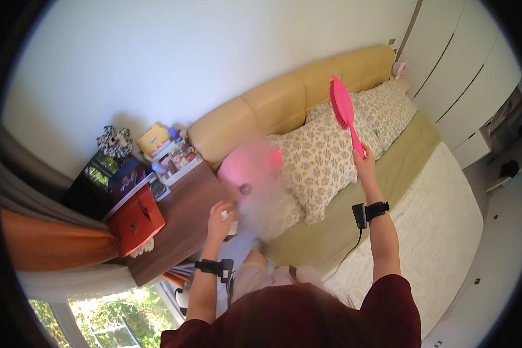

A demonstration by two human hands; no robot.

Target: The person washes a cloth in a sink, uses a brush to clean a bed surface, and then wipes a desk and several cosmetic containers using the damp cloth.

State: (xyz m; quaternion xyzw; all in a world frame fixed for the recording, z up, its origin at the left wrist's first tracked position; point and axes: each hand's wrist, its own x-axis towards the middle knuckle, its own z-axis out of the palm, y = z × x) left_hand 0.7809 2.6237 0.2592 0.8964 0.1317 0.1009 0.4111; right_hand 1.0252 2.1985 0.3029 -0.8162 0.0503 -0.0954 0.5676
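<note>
My right hand (pixel 365 165) is closed round the handle of a bright pink bed brush (pixel 343 104). The brush is raised over the pillows, its head up and its dark pink bristles facing left. Beside the wooden table, my left hand (pixel 218 226) is closed with its fingers curled round a small white thing (pixel 224 215), whose kind I cannot make out. Near this hand, against the bed's left end, is a blurred pink rounded thing (pixel 243 168). Behind the brush lean floral pillows (pixel 322 156), in front of the tan padded headboard (pixel 272 104).
Olive and white bedding (pixel 429 214) covers the bed. On the brown table (pixel 185 209) are a red box (pixel 136 220), a dark screen (pixel 107 180) and a rack of small items (pixel 177 159). Curtains (pixel 58 238) hang at left; white cabinets (pixel 464 69) line the right. A cable runs from my right wristband.
</note>
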